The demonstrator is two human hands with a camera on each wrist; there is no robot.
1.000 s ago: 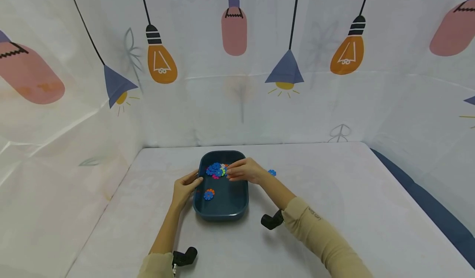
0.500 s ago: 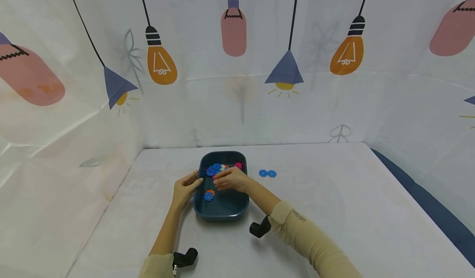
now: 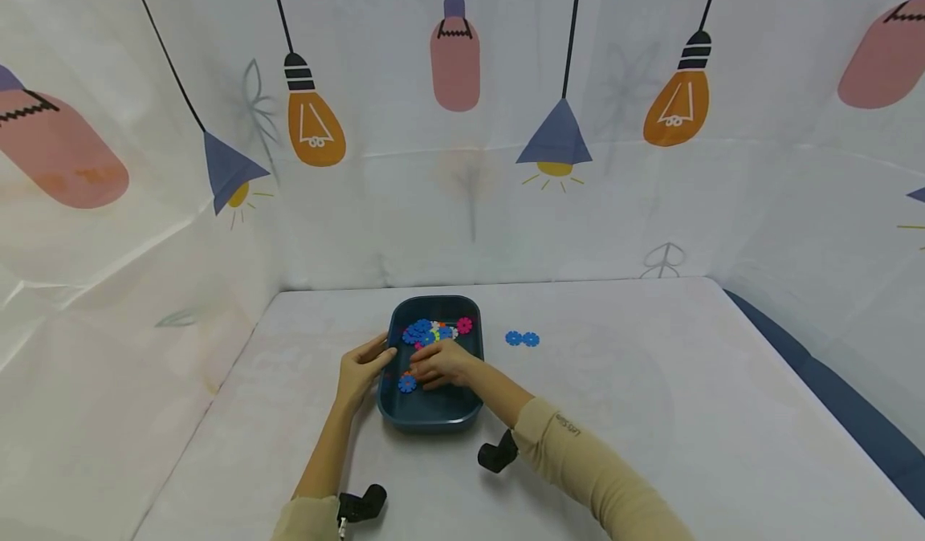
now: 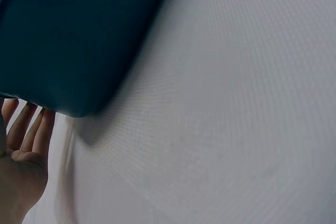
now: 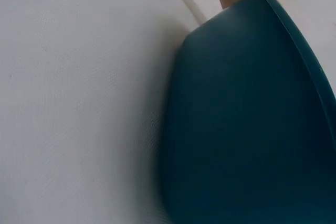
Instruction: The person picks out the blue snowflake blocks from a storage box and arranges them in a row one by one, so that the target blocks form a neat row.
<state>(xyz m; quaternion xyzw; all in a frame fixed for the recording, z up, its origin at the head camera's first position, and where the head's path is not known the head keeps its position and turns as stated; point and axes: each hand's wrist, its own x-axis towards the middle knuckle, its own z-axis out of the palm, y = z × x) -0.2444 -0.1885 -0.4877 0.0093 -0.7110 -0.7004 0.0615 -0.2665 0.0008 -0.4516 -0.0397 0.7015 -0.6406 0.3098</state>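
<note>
A dark teal plastic tray (image 3: 433,424) stands on the white table, holding small flower-shaped plastic pieces. My left hand (image 3: 360,371) holds its left rim, thumb over the edge and fingers along the outside; the left wrist view shows those fingers (image 4: 39,135) against the wall. Inside the tray, my right hand (image 3: 446,363) reaches low, its loosely bent fingers beside a blue flower piece (image 3: 407,384) that partly covers an orange one. The fingertips are partly hidden, and nothing shows in their grasp. Behind that hand lies a mixed heap of flower pieces (image 3: 418,331), mostly blue.
Two blue flower pieces (image 3: 522,339) lie side by side on the table, right of the tray. A pink flower piece (image 3: 465,325) sits in the tray's far right corner. White sheeting (image 3: 462,204) printed with lamps rises behind the table (image 3: 650,380).
My right hand has left a blue flower piece beside the other on the table's right side, then moved left and nearer within the tray. My left hand stays on the rim.
</note>
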